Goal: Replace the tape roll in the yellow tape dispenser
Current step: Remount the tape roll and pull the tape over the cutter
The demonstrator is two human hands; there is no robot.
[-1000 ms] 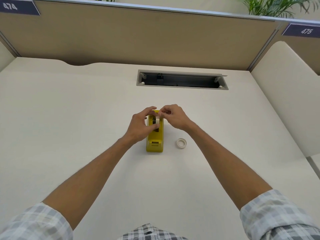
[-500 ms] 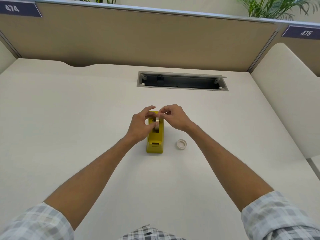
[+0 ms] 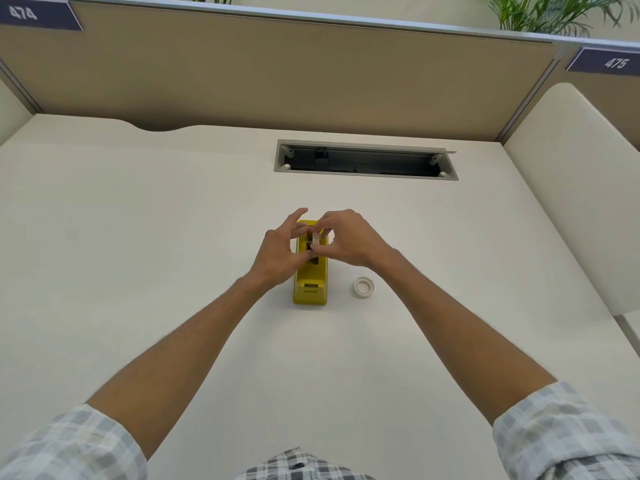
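A moment ago my hands sat a bit apart over the yellow tape dispenser (image 3: 310,271). Now my fingers have come closer together, and the little tape roll (image 3: 316,240) sits lower, down by the slot in the top. I think that means the roll is almost in its place.

My right hand (image 3: 349,240) has its fingers curled in a small pinch on the roll. My left hand (image 3: 280,252) is curled too, with fingertips at the roll's other side; I can't quite tell how hard it holds. The roll stands on its edge, right between my two grips, over the back part of the dispenser. The dispenser rests on the tabletop (image 3: 173,237). Another white roll (image 3: 364,287) lies flat just beside the dispenser, near my right wrist, touching nothing.
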